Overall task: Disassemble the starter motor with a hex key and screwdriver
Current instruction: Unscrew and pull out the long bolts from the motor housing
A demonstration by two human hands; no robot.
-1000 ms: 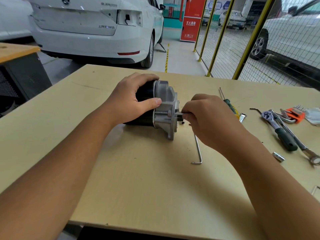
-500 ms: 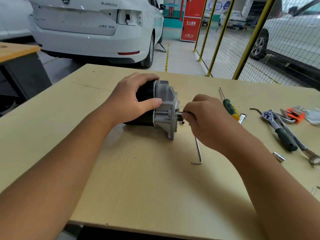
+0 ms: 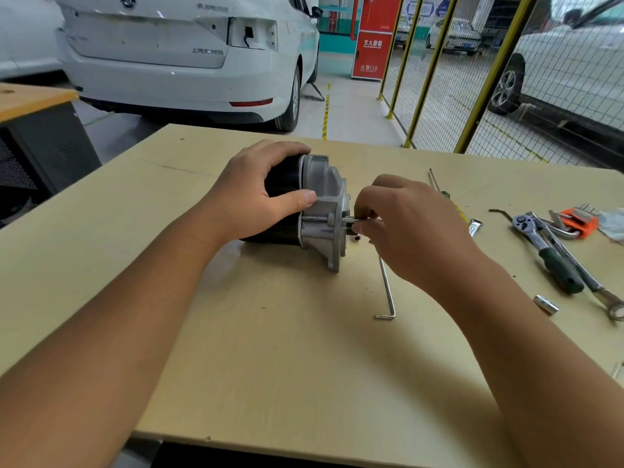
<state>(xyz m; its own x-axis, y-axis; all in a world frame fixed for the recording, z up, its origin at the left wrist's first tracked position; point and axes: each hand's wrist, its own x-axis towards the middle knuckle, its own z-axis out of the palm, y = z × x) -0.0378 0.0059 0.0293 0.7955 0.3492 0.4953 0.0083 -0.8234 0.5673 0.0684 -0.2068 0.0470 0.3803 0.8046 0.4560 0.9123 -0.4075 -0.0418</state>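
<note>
From the head view, the starter motor (image 3: 314, 211) lies on its side near the middle of the tabletop (image 3: 270, 366); its black body is mostly hidden under the left hand (image 3: 256, 201), which grips it. The right hand (image 3: 405, 228) pinches a thin bolt (image 3: 351, 220) sticking out of the silver end housing; its fingertips are partly hidden. One hex key (image 3: 386, 292) lies under that wrist, and the screwdriver (image 3: 439, 187) shows only partly behind it. Bare tabletop runs to the near edge.
</note>
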